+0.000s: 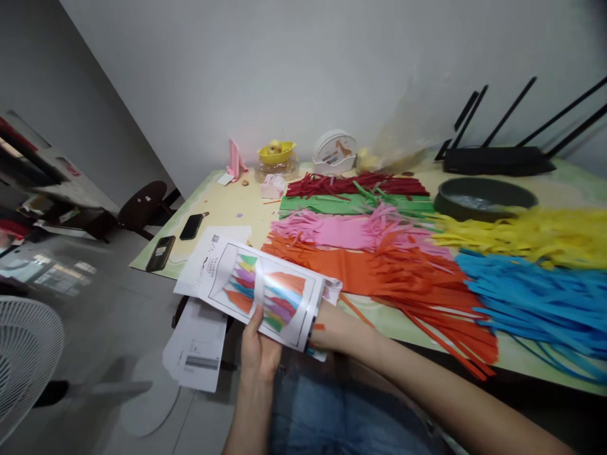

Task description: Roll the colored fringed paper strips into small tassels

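My left hand (pixel 260 354) grips a printed sheet (pixel 246 309) by its lower edge, thumb on top. A framed picture of colourful fringed strips fills much of that glossy sheet, and a white part with small print extends to its upper left. My right hand (pixel 325 338) is at the sheet's right end; its fingers are hidden behind or under it. A small orange scrap (pixel 319 327) shows beside that hand. Beyond the sheet, fringed orange paper (pixel 351 268), pink paper (pixel 341 230), green paper (pixel 322 205) and dark red paper (pixel 351 184) lie in rows.
Yellow fringe (pixel 559 234) and blue fringe (pixel 545 297) lie on the table's right side. Behind them stand a dark round tray (pixel 488 193) and a black router (pixel 497 160). Two phones (pixel 192 226) rest near the left edge. A white fan (pixel 28 366) stands on the floor at left.
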A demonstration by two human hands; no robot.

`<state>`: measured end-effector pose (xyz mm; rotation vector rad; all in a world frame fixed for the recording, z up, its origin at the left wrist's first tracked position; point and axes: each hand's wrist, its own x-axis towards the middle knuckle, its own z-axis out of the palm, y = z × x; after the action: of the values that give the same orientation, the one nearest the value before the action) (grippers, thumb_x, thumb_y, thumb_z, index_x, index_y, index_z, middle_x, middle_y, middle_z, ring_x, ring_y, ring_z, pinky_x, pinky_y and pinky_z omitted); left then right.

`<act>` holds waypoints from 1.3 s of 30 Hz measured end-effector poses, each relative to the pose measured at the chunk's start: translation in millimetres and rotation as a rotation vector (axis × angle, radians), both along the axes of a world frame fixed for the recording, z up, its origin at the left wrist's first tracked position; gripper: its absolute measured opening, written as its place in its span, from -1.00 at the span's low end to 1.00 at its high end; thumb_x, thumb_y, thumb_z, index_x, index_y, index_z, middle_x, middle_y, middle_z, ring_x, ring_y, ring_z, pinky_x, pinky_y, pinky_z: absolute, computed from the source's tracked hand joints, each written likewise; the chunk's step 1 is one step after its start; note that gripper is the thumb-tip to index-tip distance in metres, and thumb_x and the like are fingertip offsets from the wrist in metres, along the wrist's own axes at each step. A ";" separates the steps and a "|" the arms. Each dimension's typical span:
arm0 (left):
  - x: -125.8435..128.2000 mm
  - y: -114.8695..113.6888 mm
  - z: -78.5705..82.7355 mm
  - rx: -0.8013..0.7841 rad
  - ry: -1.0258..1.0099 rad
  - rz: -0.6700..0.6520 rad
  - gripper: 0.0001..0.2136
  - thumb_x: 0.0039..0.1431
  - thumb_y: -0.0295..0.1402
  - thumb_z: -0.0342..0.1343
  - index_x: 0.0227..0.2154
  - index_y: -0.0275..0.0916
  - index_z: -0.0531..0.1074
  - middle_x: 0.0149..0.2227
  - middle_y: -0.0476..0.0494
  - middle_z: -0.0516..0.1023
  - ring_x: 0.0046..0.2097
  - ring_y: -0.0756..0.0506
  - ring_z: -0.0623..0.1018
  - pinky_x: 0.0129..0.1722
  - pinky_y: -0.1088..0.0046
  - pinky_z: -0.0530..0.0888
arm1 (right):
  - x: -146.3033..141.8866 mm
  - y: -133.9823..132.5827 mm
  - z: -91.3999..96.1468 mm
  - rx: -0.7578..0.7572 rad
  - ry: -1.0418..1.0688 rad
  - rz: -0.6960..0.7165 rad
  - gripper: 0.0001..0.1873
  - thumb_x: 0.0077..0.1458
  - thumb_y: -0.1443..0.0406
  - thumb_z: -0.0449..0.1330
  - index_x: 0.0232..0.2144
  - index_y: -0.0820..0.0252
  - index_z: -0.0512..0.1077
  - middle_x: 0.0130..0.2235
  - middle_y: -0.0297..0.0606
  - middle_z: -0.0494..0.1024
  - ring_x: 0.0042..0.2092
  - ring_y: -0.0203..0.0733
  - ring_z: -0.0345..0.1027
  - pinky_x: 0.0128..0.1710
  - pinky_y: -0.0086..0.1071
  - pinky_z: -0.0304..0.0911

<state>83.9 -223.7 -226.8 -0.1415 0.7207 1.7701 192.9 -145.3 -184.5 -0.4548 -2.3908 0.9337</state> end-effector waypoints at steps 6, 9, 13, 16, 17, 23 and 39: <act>-16.9 1.3 1.3 0.074 -0.001 0.004 -0.72 0.29 -0.48 -0.06 -0.06 -0.26 0.52 -0.12 -0.20 0.62 -0.08 -0.11 0.60 0.18 0.23 0.34 | 47.4 11.0 -8.3 0.332 0.024 0.067 -0.68 0.17 0.35 0.06 -0.07 0.20 0.49 0.02 -0.02 0.51 0.14 -0.03 0.29 0.15 -0.10 0.21; -26.9 -0.2 -4.9 0.140 -0.027 0.002 -0.72 0.31 -0.45 -0.07 -0.14 -0.20 0.56 -0.14 -0.12 0.64 -0.07 -0.08 0.59 0.21 0.26 0.29 | 68.7 14.8 3.2 0.267 0.233 -0.251 -0.67 0.21 0.35 0.04 -0.01 0.15 0.43 0.02 -0.06 0.52 0.06 -0.11 0.39 0.07 -0.18 0.30; -25.8 -2.1 -16.2 0.236 -0.008 -0.111 -0.73 0.30 -0.41 -0.04 -0.08 -0.11 0.53 -0.11 -0.05 0.63 -0.01 -0.04 0.56 0.25 0.34 0.23 | 77.6 23.1 22.2 -0.178 0.206 -0.404 -0.61 0.16 0.17 0.13 0.00 0.20 0.41 -0.11 -0.11 0.58 -0.22 -0.15 0.50 -0.25 -0.31 0.43; -19.2 -2.7 -17.3 0.249 0.004 -0.133 -0.72 0.30 -0.42 -0.05 -0.08 -0.09 0.53 -0.09 -0.05 0.62 -0.01 -0.04 0.56 0.25 0.34 0.23 | 74.1 24.2 25.6 -0.166 0.131 -0.373 -0.74 0.16 0.19 0.13 -0.25 0.24 0.52 -0.29 -0.17 0.60 -0.31 -0.17 0.48 -0.30 -0.34 0.41; -16.5 -2.7 -15.8 0.243 0.001 -0.119 -0.72 0.30 -0.43 -0.05 -0.09 -0.09 0.54 -0.08 -0.05 0.61 -0.02 -0.05 0.56 0.24 0.33 0.24 | 72.5 22.3 24.6 -0.061 0.147 -0.435 -0.77 0.17 0.22 0.11 -0.32 0.25 0.52 -0.33 -0.17 0.59 -0.31 -0.16 0.47 -0.28 -0.33 0.39; 2.4 -0.3 -4.8 0.207 -0.018 -0.083 -0.71 0.33 -0.33 -0.08 -0.08 -0.18 0.53 -0.03 -0.13 0.58 0.00 -0.10 0.54 0.20 0.24 0.29 | 57.7 -3.0 16.3 0.271 0.094 -0.399 -0.77 0.19 0.38 0.04 -0.18 0.22 0.48 -0.16 -0.07 0.55 -0.14 -0.12 0.44 -0.11 -0.29 0.36; -38.4 -58.0 -89.8 -0.165 0.381 -0.097 -0.70 0.03 -0.32 0.29 -0.14 -0.13 0.48 -0.12 -0.13 0.60 0.10 -0.14 0.47 0.16 0.29 0.32 | 125.9 14.3 31.6 -0.174 -0.225 -0.070 -0.58 -0.24 0.58 -0.03 -0.45 0.23 0.57 -0.37 -0.25 0.62 -0.31 -0.21 0.47 -0.22 -0.45 0.32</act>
<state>45.5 -281.7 -316.6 0.1229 1.1301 1.6600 318.8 -131.0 -152.9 -0.7397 -2.4828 1.1162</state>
